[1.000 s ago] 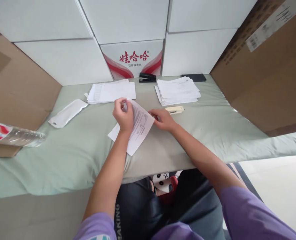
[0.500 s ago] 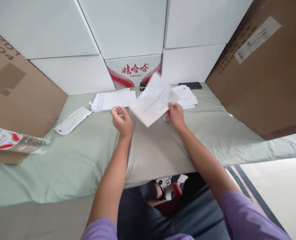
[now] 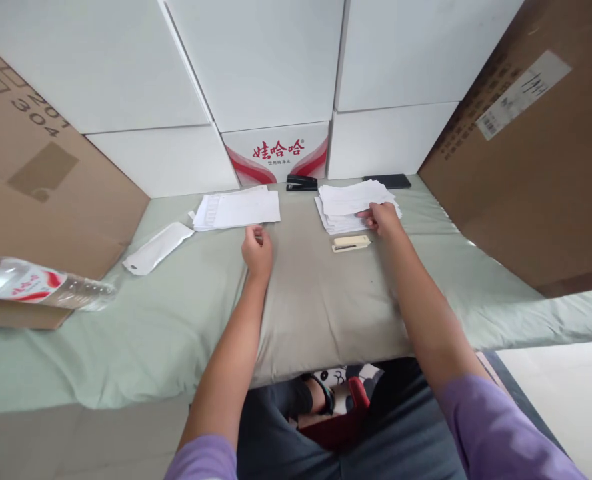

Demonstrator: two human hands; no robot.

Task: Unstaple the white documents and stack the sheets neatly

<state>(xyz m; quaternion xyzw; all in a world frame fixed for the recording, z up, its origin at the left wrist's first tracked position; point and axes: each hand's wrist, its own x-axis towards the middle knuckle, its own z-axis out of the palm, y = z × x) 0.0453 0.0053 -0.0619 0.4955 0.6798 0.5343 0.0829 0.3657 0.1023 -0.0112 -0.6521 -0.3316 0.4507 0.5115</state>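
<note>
At the right-hand stack of papers (image 3: 339, 223), my right hand (image 3: 383, 219) pinches the lower edge of the top paper sheet (image 3: 353, 197), which lies over the other sheets. Just below this stack is a small cream stapler (image 3: 351, 243). My left hand (image 3: 257, 252) rests on the cloth in front of the left-hand stack of papers (image 3: 243, 208). Its fingers are curled in, and nothing shows in them. A black stapler (image 3: 302, 183) stands between the two stacks, against the boxes.
White boxes (image 3: 256, 60) line the back. Large cardboard boxes stand at the left (image 3: 51, 173) and right (image 3: 526, 173). A white packet (image 3: 159, 249) and a plastic bottle (image 3: 41, 283) lie left, a dark phone (image 3: 389, 181) at the back right. Green cloth (image 3: 316, 313) covers the surface.
The sheet my right hand held in the air is now down on the right stack. My right hand moved right, uncovering the cream stapler. My left hand stays near the left stack.
</note>
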